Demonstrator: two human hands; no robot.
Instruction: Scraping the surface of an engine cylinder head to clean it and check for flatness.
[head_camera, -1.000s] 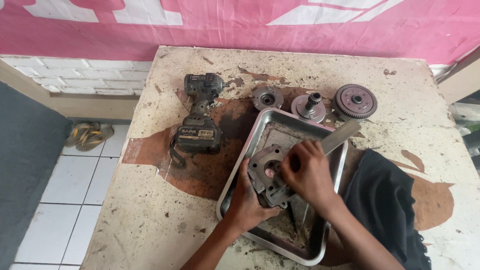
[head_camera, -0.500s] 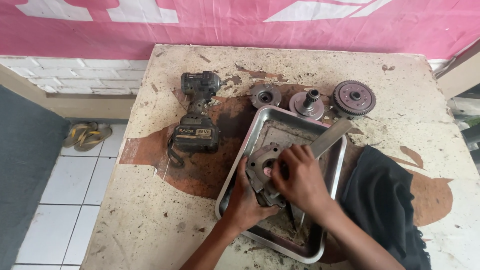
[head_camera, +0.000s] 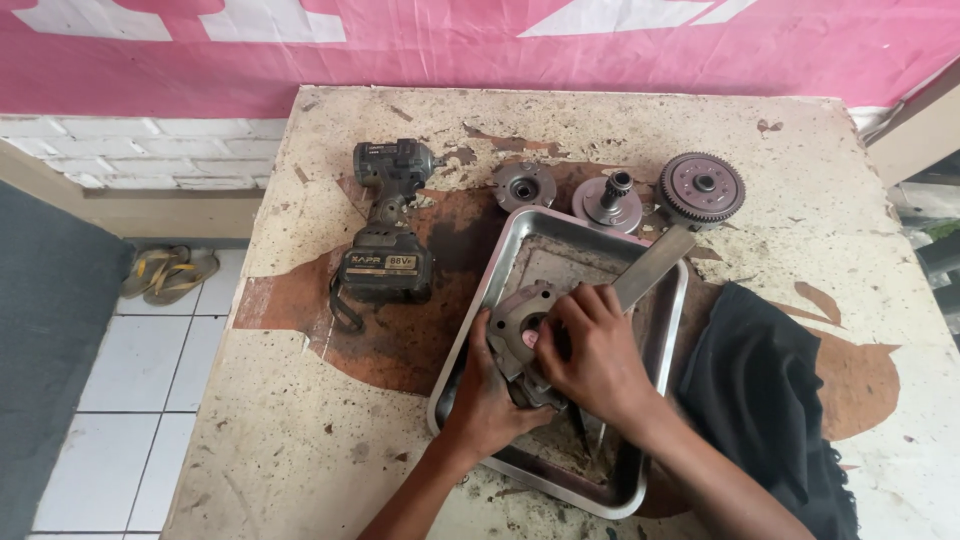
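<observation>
A dirty round metal engine part (head_camera: 517, 325) sits inside a steel tray (head_camera: 510, 243) on the worn table. My left hand (head_camera: 485, 390) grips its lower left side from below. My right hand (head_camera: 595, 350) lies over its right side, fingers curled onto its centre. A flat grey metal bar (head_camera: 655, 265) pokes out from under my right hand and leans over the tray's right rim. The lower half of the part is hidden by both hands.
A black cordless impact wrench (head_camera: 385, 225) lies left of the tray. Behind the tray stand a small hub (head_camera: 523, 185), a shafted hub (head_camera: 607, 203) and a toothed gear (head_camera: 701, 186). A black cloth (head_camera: 770, 390) lies to the right. Sandals (head_camera: 165, 272) rest on the tiled floor.
Both hands stay on the part in the tray. My right hand's fingers have shifted slightly over its centre, and the view has moved a little.
</observation>
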